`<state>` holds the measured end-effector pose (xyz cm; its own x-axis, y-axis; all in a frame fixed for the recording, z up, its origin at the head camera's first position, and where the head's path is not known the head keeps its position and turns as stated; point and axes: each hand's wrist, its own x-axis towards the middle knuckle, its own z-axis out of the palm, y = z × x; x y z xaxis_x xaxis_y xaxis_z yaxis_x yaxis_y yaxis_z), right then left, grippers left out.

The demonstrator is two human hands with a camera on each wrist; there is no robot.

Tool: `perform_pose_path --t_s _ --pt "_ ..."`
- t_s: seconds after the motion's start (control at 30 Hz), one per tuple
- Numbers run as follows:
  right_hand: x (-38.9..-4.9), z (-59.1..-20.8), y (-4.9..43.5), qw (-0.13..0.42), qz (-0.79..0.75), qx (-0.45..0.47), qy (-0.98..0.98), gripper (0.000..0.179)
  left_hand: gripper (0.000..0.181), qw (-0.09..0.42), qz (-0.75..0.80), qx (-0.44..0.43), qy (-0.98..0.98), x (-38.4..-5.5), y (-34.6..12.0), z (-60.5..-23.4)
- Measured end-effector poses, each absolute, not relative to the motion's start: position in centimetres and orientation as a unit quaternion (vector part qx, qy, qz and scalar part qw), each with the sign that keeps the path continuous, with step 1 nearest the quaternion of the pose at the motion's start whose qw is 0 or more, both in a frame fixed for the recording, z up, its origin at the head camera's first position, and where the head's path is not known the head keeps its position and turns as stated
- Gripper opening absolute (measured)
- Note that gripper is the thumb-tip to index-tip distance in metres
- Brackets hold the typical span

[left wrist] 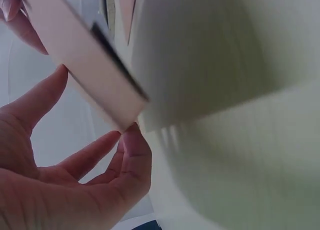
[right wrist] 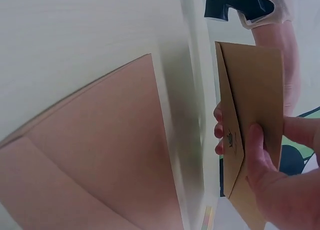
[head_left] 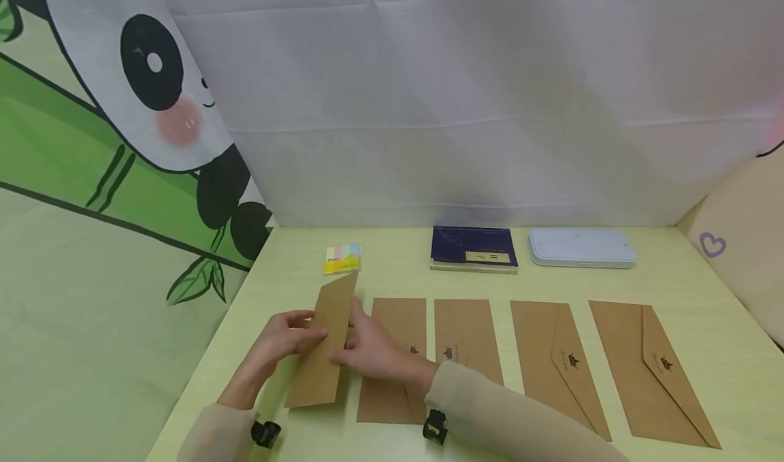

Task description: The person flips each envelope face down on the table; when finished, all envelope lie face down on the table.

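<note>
A brown kraft envelope point(head_left: 320, 363) stands tilted above the left part of the table, held between both hands. My left hand point(head_left: 277, 343) holds it at its left side, and in the left wrist view the thumb and fingers touch its edges. From the other side my right hand point(head_left: 384, 353) grips the same envelope. In the right wrist view the thumb presses near the pointed flap, which bears a small dark crown print. Close by on the right lies another brown envelope point(head_left: 386, 387), partly covered by the right hand and forearm.
Further right lie more brown envelopes, one half under the right sleeve point(head_left: 463, 326), then another point(head_left: 535, 339) and the rightmost point(head_left: 631, 360). Along the back are a sticky-note pack point(head_left: 342, 258), a dark blue book point(head_left: 468, 242) and a pale case point(head_left: 582, 248), before a white cloth wall point(head_left: 459, 108).
</note>
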<state>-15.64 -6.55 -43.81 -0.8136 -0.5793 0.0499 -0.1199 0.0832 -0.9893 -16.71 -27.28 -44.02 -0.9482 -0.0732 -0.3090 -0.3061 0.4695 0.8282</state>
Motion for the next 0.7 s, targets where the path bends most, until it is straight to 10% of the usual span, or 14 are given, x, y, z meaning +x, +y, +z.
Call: perform_pose_path --t_s 0.7 --pt "-16.1 -45.6 -6.5 0.187 -0.529 -0.206 0.802 0.103 0.070 0.087 0.412 -0.115 0.900 -16.5 -28.1 -45.0"
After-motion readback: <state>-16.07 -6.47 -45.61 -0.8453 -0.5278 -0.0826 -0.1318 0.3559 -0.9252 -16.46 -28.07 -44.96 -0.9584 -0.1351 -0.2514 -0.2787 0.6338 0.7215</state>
